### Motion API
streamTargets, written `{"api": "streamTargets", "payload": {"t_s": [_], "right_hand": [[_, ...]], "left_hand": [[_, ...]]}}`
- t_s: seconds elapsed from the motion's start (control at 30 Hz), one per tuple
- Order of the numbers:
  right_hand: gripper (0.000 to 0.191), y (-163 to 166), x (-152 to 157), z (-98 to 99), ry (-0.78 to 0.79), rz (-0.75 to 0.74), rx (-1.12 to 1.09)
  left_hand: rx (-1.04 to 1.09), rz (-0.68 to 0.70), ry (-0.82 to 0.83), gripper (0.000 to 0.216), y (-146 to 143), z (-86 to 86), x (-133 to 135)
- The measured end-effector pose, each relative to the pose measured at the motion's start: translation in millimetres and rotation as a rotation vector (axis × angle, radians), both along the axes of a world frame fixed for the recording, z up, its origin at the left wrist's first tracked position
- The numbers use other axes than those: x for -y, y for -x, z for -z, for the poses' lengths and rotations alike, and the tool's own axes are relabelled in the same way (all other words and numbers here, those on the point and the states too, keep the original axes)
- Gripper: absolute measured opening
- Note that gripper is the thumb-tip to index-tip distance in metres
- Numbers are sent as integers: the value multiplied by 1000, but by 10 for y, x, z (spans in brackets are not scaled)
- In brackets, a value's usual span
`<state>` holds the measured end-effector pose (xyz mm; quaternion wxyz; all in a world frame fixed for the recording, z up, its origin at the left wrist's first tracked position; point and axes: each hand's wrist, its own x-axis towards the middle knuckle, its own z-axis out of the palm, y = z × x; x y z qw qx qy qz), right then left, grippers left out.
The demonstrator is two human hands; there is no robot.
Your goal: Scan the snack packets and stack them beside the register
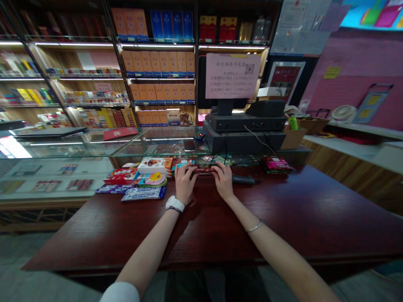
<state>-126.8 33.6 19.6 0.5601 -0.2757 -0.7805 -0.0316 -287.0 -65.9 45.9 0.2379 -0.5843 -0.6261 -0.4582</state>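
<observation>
Both my hands reach across a dark red wooden counter [283, 218]. My left hand [184, 181], with a white watch on the wrist, and my right hand [223, 180], with a thin bracelet further up the arm, lie side by side, fingers stretched forward onto a flat red packet [204, 170] at the counter's far edge. The fingertips rest on the packet's two ends. Just left of my left hand lie snack packets: a red one [121, 175], a blue-white one [144, 193] and a round pink-yellow one [154, 179].
A black cash register [244, 130] with a paper notice [232, 75] stands behind the hands. A black handheld scanner [243, 180] and a pink packet [276, 164] lie right. A glass display case [63, 147] runs left; shelves of boxes fill the back wall.
</observation>
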Motion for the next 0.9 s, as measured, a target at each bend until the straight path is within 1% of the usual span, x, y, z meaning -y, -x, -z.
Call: {"api": "streamTargets", "payload": {"t_s": [0.1, 0.23, 0.3, 0.43, 0.5, 0.57, 0.73, 0.8, 0.9], "right_hand": [[25, 8, -21, 5, 30, -4, 7], [24, 9, -35, 4, 62, -13, 1], [23, 2, -31, -4, 61, -14, -3], [21, -12, -23, -25, 43, -42, -8], [21, -14, -38, -33, 67, -67, -33], [23, -14, -67, -36, 119, -108, -59], [27, -15, -142, -29, 226, -220, -61], [28, -15, -163, -18, 243, -232, -51], [29, -10, -197, 14, 257, -221, -37]], "left_hand": [[-94, -2, -3, 28, 13, 24, 3], [-204, -3, 33, 42, 31, 66, 3], [-225, -11, 37, 43, 31, 82, 2], [-226, -33, 41, 37, 34, 95, 1], [-250, -38, 58, 38, 40, 86, 8], [-302, -23, 103, 46, 45, 68, 20], [-417, 14, 292, 83, 37, 18, 41], [-427, 14, 334, 89, 29, 19, 36], [-424, 26, 339, 87, 23, 42, 24]]}}
